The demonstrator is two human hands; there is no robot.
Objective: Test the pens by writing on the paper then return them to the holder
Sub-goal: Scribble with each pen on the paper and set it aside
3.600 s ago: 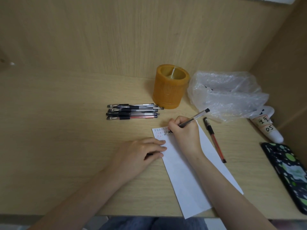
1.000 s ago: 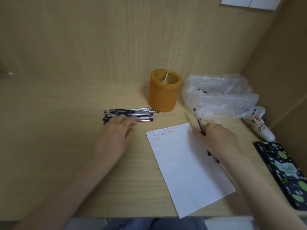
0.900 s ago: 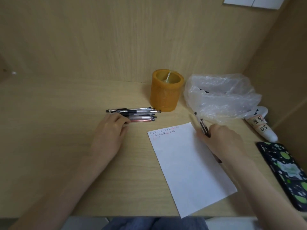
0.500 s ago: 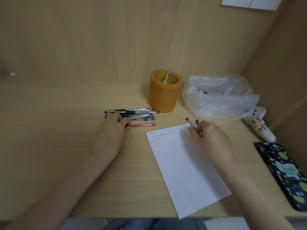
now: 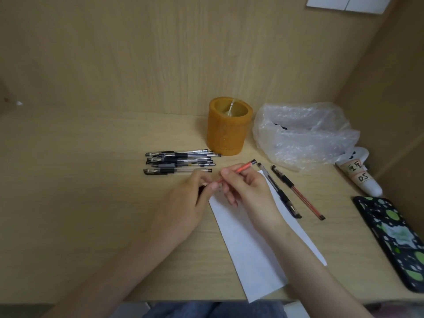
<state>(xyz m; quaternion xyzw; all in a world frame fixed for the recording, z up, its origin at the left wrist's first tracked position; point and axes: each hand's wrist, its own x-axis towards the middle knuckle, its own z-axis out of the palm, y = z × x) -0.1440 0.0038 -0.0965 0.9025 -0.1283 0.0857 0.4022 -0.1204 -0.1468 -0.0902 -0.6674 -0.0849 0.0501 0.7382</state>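
Half a second ago the left hand (image 5: 183, 203) rested on the loose pens and the right hand (image 5: 250, 193) was setting a pen down at the paper's far edge; now the two hands have met over the near-left corner of the paper (image 5: 257, 244), both pinching one red pen (image 5: 241, 169). The right thumb and fingers close around its barrel, the capped end pointing up and away toward the holder. The left fingertips are shut on the pen's lower end, where something dark shows between them (perhaps the cap, though that cannot be told for sure). The written lines at the paper's top corner, plain before, are now hidden under the hands.

Just right of the grip lie two pens side by side, a black pen (image 5: 278, 190) partly on the paper's edge and a second red pen (image 5: 298, 192) on the desk (image 5: 80, 180) beyond it; earlier only one lay there. Left and slightly beyond the grip sits the pile of pens (image 5: 179, 161), one fewer red among them. The orange holder (image 5: 228, 129) stands upright beyond the grip, with nothing between them. Further right are a crumpled plastic bag (image 5: 302, 134), a white tube (image 5: 360, 177) and a spotted phone (image 5: 394, 239).
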